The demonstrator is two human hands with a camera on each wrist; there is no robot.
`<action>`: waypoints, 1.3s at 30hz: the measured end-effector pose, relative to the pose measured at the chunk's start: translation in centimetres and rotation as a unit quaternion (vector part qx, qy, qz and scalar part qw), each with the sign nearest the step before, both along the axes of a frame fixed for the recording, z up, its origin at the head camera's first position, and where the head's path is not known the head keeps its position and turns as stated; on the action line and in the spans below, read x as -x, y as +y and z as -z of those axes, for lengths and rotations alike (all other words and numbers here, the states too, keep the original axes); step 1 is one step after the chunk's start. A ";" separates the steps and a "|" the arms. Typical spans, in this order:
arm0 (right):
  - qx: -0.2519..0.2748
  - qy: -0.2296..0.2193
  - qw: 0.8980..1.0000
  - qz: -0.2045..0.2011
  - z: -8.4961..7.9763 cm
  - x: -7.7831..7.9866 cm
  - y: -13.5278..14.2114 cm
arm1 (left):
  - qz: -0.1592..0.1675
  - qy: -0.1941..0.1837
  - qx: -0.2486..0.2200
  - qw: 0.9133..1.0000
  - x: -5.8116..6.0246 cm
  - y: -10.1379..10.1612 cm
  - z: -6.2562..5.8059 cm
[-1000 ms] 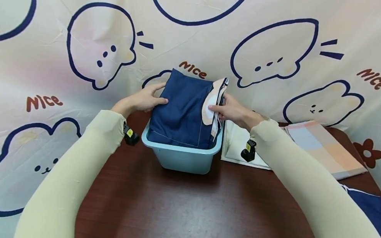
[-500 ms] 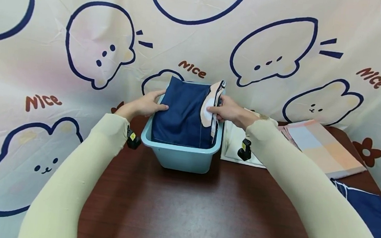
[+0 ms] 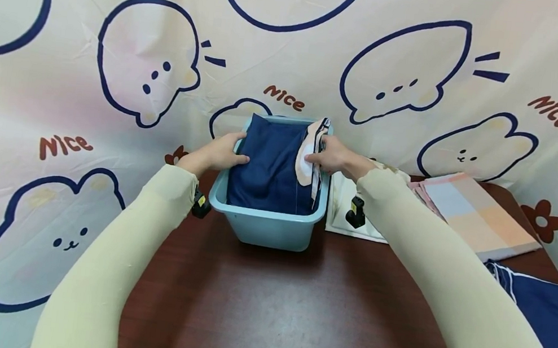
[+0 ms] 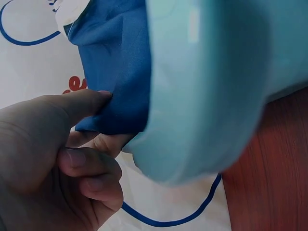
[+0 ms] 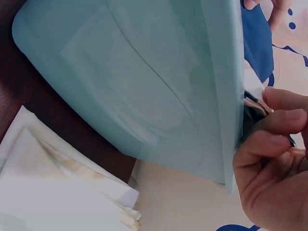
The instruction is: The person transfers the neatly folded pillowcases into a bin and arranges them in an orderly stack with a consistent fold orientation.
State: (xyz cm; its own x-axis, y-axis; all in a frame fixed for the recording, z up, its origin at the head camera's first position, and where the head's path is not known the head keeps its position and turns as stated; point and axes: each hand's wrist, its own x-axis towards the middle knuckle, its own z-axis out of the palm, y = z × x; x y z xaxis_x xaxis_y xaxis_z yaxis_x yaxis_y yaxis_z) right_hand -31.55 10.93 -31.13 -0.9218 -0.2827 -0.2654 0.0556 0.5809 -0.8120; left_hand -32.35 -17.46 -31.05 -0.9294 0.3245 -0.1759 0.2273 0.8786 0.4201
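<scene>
A folded navy cloth [image 3: 271, 167] with a pink-and-white patterned edge [image 3: 306, 157] sits mostly inside a light blue plastic basin [image 3: 273, 233]. At the cloth's left edge, my left hand [image 3: 222, 152] pinches the fabric between thumb and fingers; the left wrist view shows the thumb on the navy fabric [image 4: 120, 72] beside the basin's rim. My right hand [image 3: 334, 156] grips the layered patterned edge on the other side. In the right wrist view the fingers of the right hand [image 5: 279, 159] hold those layers just over the rim. The cloth's underside is hidden in the basin.
A white folded cloth [image 3: 351, 215] lies right of the basin on the dark brown table [image 3: 265, 308]. Farther right are a checkered pastel cloth [image 3: 479, 212] and a navy cloth with white stripes [image 3: 540, 309]. A printed curtain [image 3: 281, 55] hangs behind the table.
Both hands have lowered the navy cloth deeper into the basin, so its top edge sits lower and the basin's back rim now shows. Both hands keep their hold.
</scene>
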 end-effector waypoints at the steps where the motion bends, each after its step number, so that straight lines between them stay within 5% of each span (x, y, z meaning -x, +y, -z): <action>1: -0.008 0.002 1.000 0.003 0.0 0.1 0.0 | -0.002 0.002 0.007 1.000 0.0 0.1 0.0; 22: -0.072 0.033 0.996 0.031 0.3 0.3 -0.4 | -0.028 0.019 0.089 0.995 -0.5 1.2 -0.1; 39: -0.031 0.024 0.999 0.028 -0.3 0.1 -0.1 | -0.039 0.060 0.061 0.996 -1.3 1.3 0.0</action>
